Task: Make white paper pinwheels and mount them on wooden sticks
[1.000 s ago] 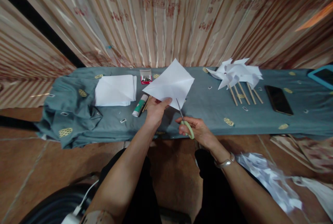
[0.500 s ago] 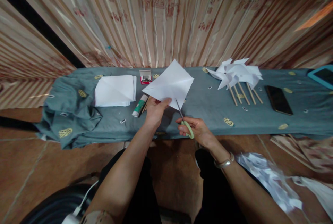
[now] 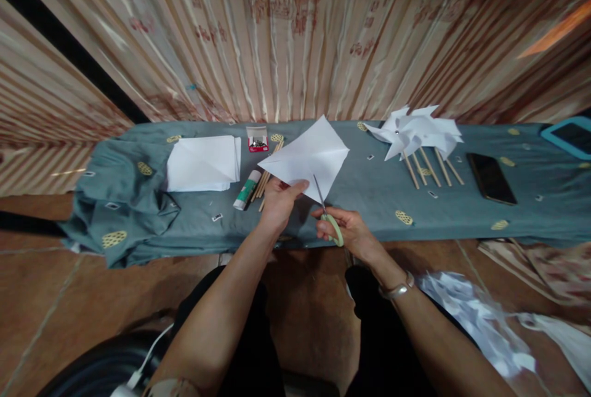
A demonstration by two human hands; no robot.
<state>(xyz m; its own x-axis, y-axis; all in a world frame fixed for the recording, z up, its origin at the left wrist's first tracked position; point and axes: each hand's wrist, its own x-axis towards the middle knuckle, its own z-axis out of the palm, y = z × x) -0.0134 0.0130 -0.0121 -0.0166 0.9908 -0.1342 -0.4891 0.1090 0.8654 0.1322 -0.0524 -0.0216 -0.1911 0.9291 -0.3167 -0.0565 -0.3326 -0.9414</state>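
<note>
two hands at work: left hand (image 3: 277,203) pinching paper (image 3: 307,157) by its near corner, sheet now tilted flatter; right hand (image 3: 353,234) closed on scissors (image 3: 329,215), blades entering the paper's near edge, cut under way.

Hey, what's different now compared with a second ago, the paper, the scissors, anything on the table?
The left hand has tilted the white paper square slightly to the right, which uncovers the wooden sticks beside the glue stick. The right hand keeps the green-handled scissors with their blades at the sheet's lower edge. Both grips are unchanged. The paper stack, pinwheels and phone lie as before.
</note>
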